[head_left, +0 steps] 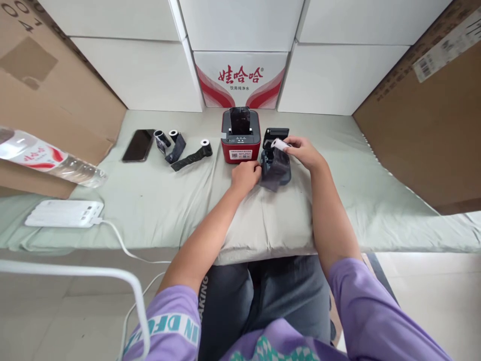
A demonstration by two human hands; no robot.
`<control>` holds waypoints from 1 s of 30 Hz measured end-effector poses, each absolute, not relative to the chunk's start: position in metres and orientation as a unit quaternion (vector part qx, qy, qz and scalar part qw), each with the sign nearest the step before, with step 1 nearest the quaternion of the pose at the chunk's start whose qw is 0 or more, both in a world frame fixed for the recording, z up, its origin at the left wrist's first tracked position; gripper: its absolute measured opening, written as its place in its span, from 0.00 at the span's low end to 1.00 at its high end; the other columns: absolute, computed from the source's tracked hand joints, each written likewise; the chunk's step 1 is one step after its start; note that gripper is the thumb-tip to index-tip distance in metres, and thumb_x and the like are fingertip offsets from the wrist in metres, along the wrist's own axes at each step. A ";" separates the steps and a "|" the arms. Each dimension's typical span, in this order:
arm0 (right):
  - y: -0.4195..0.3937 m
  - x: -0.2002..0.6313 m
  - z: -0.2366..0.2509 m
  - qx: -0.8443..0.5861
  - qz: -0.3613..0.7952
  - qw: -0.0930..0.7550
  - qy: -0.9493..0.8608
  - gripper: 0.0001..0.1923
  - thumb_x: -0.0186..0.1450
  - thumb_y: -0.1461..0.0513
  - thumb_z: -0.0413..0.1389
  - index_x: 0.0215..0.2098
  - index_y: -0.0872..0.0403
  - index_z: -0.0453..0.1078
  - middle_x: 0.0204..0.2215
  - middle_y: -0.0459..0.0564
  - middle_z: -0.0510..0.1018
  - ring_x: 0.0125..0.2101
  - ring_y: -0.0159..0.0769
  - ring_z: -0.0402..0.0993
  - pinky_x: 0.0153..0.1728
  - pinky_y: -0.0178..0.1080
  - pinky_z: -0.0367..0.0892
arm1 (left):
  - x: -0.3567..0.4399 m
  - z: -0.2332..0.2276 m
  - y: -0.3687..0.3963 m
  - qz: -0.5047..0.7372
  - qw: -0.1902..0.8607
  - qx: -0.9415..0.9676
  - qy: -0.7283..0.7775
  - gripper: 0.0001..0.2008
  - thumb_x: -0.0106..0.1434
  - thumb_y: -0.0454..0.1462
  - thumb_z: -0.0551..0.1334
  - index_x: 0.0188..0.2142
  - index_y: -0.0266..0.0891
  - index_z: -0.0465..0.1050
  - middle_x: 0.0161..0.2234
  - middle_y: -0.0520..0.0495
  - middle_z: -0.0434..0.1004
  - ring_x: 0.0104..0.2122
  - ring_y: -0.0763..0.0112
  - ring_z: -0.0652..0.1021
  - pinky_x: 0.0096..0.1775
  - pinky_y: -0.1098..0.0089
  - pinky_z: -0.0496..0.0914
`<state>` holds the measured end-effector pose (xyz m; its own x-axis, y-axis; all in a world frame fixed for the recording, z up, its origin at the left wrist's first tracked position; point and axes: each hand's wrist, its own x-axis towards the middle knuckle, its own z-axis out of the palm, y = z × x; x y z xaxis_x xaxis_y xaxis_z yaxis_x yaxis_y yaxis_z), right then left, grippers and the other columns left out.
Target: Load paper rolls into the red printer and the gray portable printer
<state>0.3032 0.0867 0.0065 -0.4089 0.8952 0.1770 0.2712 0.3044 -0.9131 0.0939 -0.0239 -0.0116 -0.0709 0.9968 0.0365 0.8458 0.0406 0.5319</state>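
In the head view, my right hand (303,151) pinches a white-cored paper roll (280,145) above a small dark portable printer (287,175), whose lid (276,133) stands up. A dark, smeared strip of paper (274,173) hangs from the roll across the printer's front. My left hand (246,176) rests on the cloth with curled fingers, against the left side of that printer. Whether those fingers grip anything is hidden. Just behind my left hand stands a red and black printer (242,145) with a black sheet (239,120) sticking up from its top.
Several paper rolls with dark strips, one of them a partly unrolled roll (205,148), lie left beside a phone (138,145). A water bottle (48,158) and a cabled power bank (63,213) are farther left. White boxes (240,25) line the back; cardboard cartons (424,125) flank both sides.
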 end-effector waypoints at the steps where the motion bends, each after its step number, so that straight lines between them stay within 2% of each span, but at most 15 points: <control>1: 0.087 0.303 0.007 -0.395 0.437 0.384 -0.711 0.11 0.52 0.55 0.62 0.31 0.52 0.76 0.36 0.47 0.78 0.40 0.38 0.74 0.48 0.41 0.69 | 0.093 -0.011 -0.024 0.215 0.180 0.662 0.695 0.17 0.68 0.40 0.54 0.43 0.47 0.84 0.43 0.45 0.87 0.45 0.55 0.83 0.42 0.63 0.70; 8: 0.086 0.295 0.019 -0.351 0.415 0.551 -0.633 0.17 0.54 0.49 0.67 0.36 0.50 0.76 0.43 0.50 0.82 0.49 0.42 0.78 0.54 0.45 0.72 | 0.094 -0.014 -0.022 0.207 0.176 0.641 0.718 0.15 0.67 0.40 0.56 0.42 0.43 0.83 0.42 0.41 0.86 0.45 0.52 0.83 0.42 0.62 0.70; 10: 0.080 0.291 0.026 -0.326 0.424 0.585 -0.610 0.19 0.54 0.47 0.67 0.36 0.50 0.76 0.40 0.50 0.82 0.47 0.42 0.79 0.52 0.45 0.74 | 0.095 -0.014 -0.021 0.210 0.172 0.642 0.717 0.17 0.68 0.40 0.55 0.43 0.44 0.83 0.43 0.42 0.86 0.45 0.54 0.83 0.42 0.63 0.71; 13: 0.069 0.283 0.034 -0.306 0.466 0.604 -0.569 0.21 0.56 0.44 0.66 0.36 0.49 0.75 0.33 0.49 0.80 0.38 0.40 0.79 0.43 0.43 0.76 | 0.095 -0.013 -0.022 0.222 0.173 0.657 0.699 0.17 0.69 0.38 0.54 0.42 0.47 0.84 0.43 0.44 0.87 0.46 0.55 0.83 0.43 0.63 0.71; 18: 0.062 0.268 0.028 -0.290 0.547 0.568 -0.542 0.25 0.54 0.40 0.68 0.39 0.48 0.75 0.34 0.46 0.80 0.26 0.32 0.72 0.30 0.39 0.73 | 0.094 -0.012 -0.022 0.228 0.176 0.658 0.696 0.18 0.68 0.39 0.54 0.43 0.47 0.84 0.44 0.45 0.87 0.46 0.56 0.83 0.42 0.63 0.71; 21: 0.060 0.259 0.022 -0.278 0.595 0.531 -0.536 0.27 0.55 0.41 0.68 0.44 0.46 0.75 0.34 0.45 0.80 0.23 0.30 0.69 0.27 0.38 0.71 | 0.094 -0.011 -0.022 0.221 0.175 0.660 0.697 0.18 0.69 0.39 0.53 0.44 0.47 0.84 0.45 0.44 0.87 0.47 0.55 0.83 0.43 0.63 0.72; 26: 0.045 0.243 0.027 -0.274 0.604 0.487 -0.568 0.32 0.50 0.46 0.74 0.50 0.44 0.76 0.37 0.45 0.81 0.29 0.33 0.76 0.30 0.38 0.73 | 0.092 -0.009 -0.023 0.218 0.176 0.667 0.691 0.18 0.70 0.40 0.53 0.45 0.47 0.83 0.45 0.44 0.86 0.48 0.56 0.83 0.47 0.62 0.73; 30: 0.025 0.223 0.042 -0.281 0.584 0.453 -0.612 0.32 0.52 0.45 0.73 0.51 0.44 0.76 0.42 0.47 0.82 0.38 0.39 0.81 0.36 0.40 0.76 | 0.093 -0.009 -0.020 0.213 0.215 0.658 0.689 0.16 0.71 0.43 0.56 0.46 0.45 0.83 0.46 0.43 0.86 0.49 0.54 0.83 0.49 0.60 0.74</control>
